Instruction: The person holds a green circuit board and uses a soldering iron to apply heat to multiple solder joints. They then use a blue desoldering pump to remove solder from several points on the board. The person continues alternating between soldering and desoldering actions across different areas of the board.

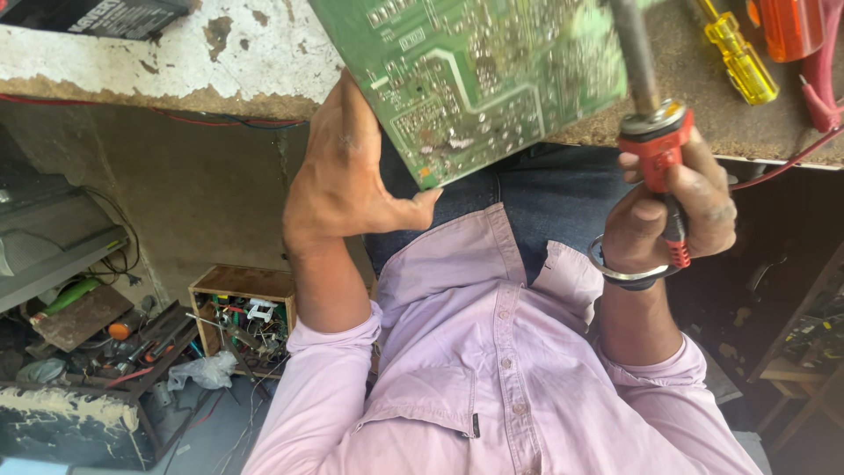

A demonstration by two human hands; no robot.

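My left hand grips the near edge of a green circuit board, which is tilted up with its solder side toward me. In my right hand I hold a soldering iron by its red handle. Its metal shaft points up across the board's right part, and the tip is blurred near the top edge of the view. The board rests over the edge of a worn workbench. A metal bangle circles my right wrist.
A yellow screwdriver, an orange tool handle and a red cable lie on the bench at right. A wooden box of parts and scattered tools sit on the floor at left. A dark box is top left.
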